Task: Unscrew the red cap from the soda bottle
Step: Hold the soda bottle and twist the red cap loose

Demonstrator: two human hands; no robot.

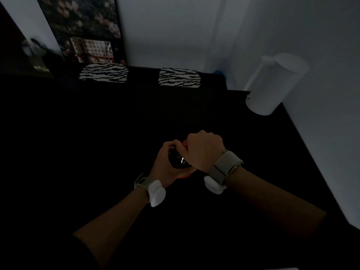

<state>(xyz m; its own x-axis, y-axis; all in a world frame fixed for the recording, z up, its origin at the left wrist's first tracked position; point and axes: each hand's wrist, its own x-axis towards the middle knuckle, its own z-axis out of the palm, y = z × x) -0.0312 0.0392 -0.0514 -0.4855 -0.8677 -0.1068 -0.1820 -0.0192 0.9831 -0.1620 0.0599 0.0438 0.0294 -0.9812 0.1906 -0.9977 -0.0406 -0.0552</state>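
Note:
In the dim head view a dark soda bottle (pixel 180 162) is held over a black surface, seen almost from above. My left hand (pixel 165 164) wraps the bottle's body from the left, with a bit of red label showing under the palm. My right hand (pixel 202 151) is closed over the top of the bottle. Only a sliver of the red cap (pixel 184 143) shows between its fingers. Both wrists wear bands with white devices.
A white cylindrical device (pixel 272 86) stands at the right by the wall. Two zebra-striped cushions (pixel 104 72) (pixel 179 77) lie along the far edge of the black surface (pixel 97 143). A tall floral picture (pixel 87 30) leans on the wall at the back left.

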